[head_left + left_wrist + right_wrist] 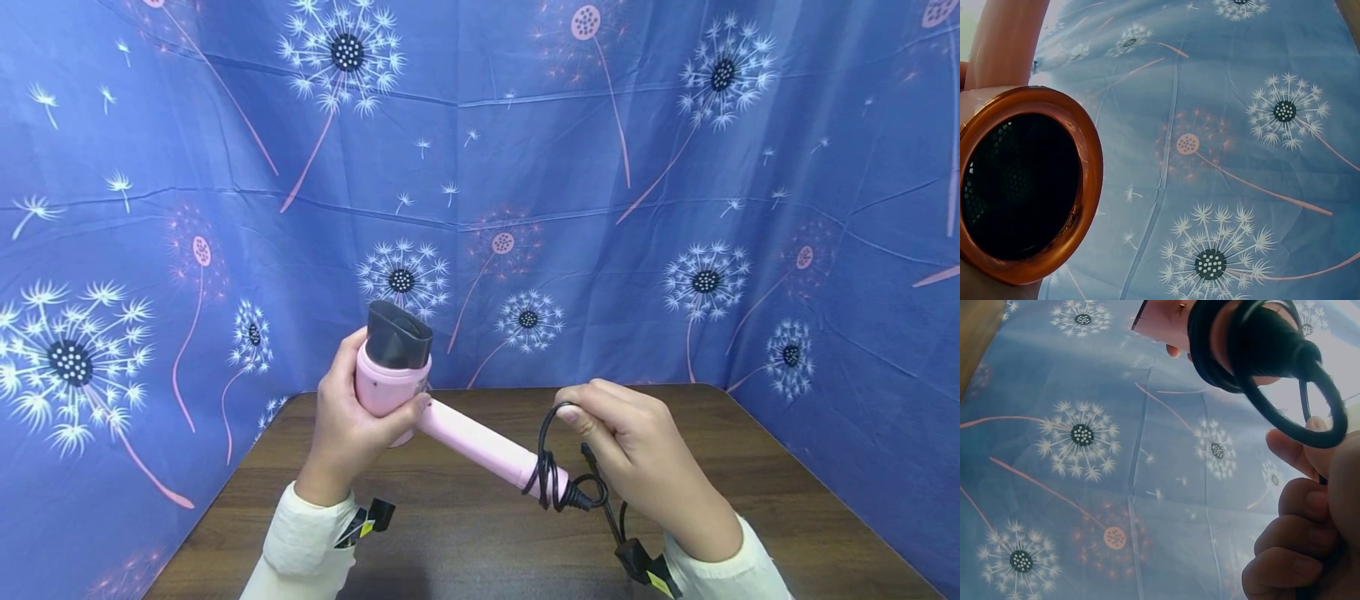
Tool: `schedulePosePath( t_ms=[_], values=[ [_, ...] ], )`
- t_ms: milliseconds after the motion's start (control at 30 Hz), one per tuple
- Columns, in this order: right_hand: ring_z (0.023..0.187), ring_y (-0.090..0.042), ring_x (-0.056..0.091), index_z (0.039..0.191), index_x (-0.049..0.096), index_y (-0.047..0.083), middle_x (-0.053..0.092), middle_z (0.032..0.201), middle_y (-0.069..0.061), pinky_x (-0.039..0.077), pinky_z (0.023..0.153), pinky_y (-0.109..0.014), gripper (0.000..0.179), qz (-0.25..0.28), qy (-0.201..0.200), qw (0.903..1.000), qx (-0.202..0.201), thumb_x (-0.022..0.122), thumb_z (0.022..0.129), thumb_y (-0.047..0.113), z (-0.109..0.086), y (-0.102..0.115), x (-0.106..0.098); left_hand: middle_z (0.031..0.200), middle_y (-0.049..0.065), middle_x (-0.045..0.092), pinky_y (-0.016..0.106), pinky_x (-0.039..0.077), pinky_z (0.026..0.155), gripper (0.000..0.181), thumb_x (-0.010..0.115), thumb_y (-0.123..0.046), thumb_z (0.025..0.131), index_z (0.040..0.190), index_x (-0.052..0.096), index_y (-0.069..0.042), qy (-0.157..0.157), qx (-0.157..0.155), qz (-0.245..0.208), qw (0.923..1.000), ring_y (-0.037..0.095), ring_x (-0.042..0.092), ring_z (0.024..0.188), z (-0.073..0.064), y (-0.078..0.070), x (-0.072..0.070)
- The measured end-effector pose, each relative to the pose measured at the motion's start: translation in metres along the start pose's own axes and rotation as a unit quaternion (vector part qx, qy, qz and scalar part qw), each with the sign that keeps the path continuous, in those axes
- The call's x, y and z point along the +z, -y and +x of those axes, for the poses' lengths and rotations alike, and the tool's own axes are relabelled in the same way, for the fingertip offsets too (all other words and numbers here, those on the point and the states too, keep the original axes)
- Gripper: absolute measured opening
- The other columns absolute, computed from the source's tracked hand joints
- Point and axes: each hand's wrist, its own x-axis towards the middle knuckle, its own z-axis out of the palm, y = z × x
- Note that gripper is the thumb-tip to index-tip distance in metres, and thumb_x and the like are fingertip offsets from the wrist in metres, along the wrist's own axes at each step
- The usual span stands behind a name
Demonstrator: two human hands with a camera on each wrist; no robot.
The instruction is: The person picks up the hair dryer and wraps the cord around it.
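A pink hair dryer (480,442) with a black nozzle (399,335) is held up over the table. My left hand (356,417) grips it round the barrel, thumb across the front, and the handle slants down to the right. In the left wrist view the dryer's round rear grille (1022,181) has a shiny copper-coloured rim. Black cord (551,479) is wound round the end of the handle. My right hand (637,450) pinches a loop of this cord between thumb and forefinger; in the right wrist view its other fingers (1291,537) are curled.
Beneath both hands lies a dark brown wooden table (465,533). A blue curtain (465,167) printed with dandelions hangs behind it and along both sides. Small black wrist cameras with straps sit at both white sleeves (307,542).
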Motion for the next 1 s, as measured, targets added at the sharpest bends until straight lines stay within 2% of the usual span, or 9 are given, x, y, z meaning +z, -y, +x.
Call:
schedulePosePath(
  t_ms=[267,600,767,1000],
  values=[
    [0.063,0.004,0.041,0.105,0.073,0.028,0.052,0.078,0.019,0.036,0.059,-0.01,0.026,0.01,0.034,0.9985,0.042,0.072,0.094,0.004,-0.0016,0.0016,0.0008,0.114,0.0,0.07,0.03,0.058,0.078,0.087,0.093,-0.007,0.065,0.142,0.055,-0.023,0.011,0.0,-0.038,0.9992,0.021,0.068,0.092,-0.0001,0.0006,0.001],
    [0.063,0.002,0.046,0.109,0.073,0.03,0.065,0.092,0.02,0.04,0.06,-0.011,0.026,0.024,0.058,0.9949,0.079,0.069,0.098,0.008,-0.0019,0.0017,0.0012,0.115,0.004,0.069,0.03,0.058,0.081,0.084,0.09,-0.001,0.067,0.142,0.054,-0.017,0.015,-0.007,-0.076,0.997,0.022,0.068,0.095,-0.0002,-0.0027,0.0016],
    [0.066,0.001,0.05,0.111,0.073,0.031,0.067,0.095,0.02,0.042,0.063,-0.012,0.023,0.029,0.069,0.9924,0.098,0.067,0.1,0.011,-0.0022,0.0029,0.0016,0.114,0.009,0.068,0.03,0.058,0.081,0.082,0.087,0.001,0.068,0.142,0.053,-0.012,0.013,0.005,-0.098,0.9951,0.022,0.068,0.095,-0.0005,-0.0014,0.0027],
    [0.065,0.001,0.049,0.112,0.073,0.029,0.067,0.096,0.019,0.042,0.064,-0.012,0.024,0.033,0.077,0.9922,0.092,0.067,0.099,0.01,-0.0022,0.0014,0.0036,0.115,0.015,0.067,0.031,0.059,0.081,0.08,0.084,0.004,0.07,0.142,0.051,-0.007,0.014,0.023,-0.137,0.9902,0.024,0.069,0.095,0.0003,-0.0024,0.0036]
  ],
)
